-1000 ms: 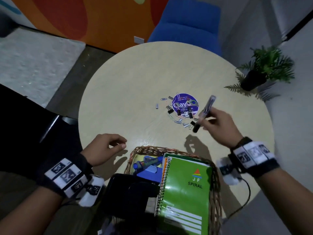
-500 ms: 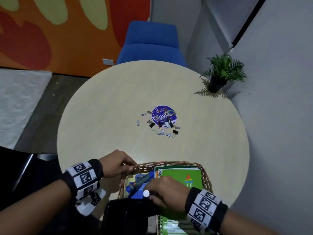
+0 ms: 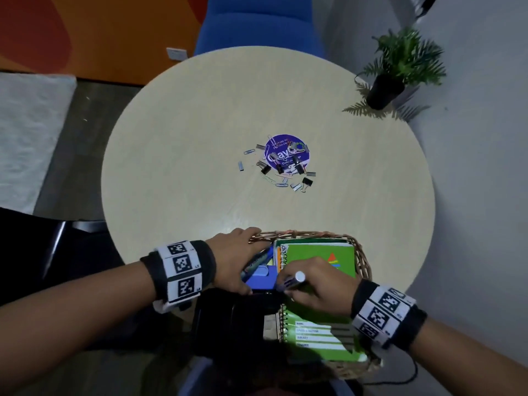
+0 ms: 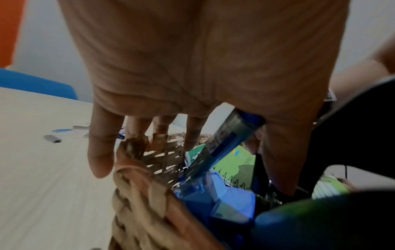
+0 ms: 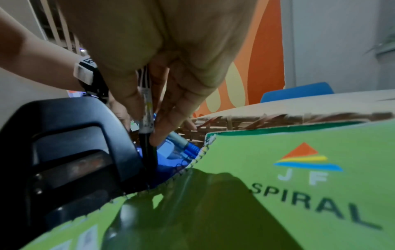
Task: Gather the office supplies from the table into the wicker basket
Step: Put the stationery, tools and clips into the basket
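Two hands at the round table (image 3: 200, 124): right hand (image 3: 317, 284) pinches a marker (image 3: 297, 278), left hand (image 3: 231, 255) rests slack on wicker basket (image 3: 314, 233)

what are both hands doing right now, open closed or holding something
left hand: open, straight fingers resting on the rim of the brown wicker basket.
right hand: closed, pinching a black-capped marker pen, tip down in the basket.

Head camera: high above the near edge of the round table (image 3: 185, 167), facing steeply down over its whole top, the wicker basket (image 3: 314, 233) nearest. Wrist cameras: each set close behind its hand, the left hand (image 4: 203, 59) facing the far edge, the right hand (image 5: 166, 42) facing far-left along its marker (image 5: 147, 118) across the green notebook (image 5: 245, 152). All three views share the basket's left interior.
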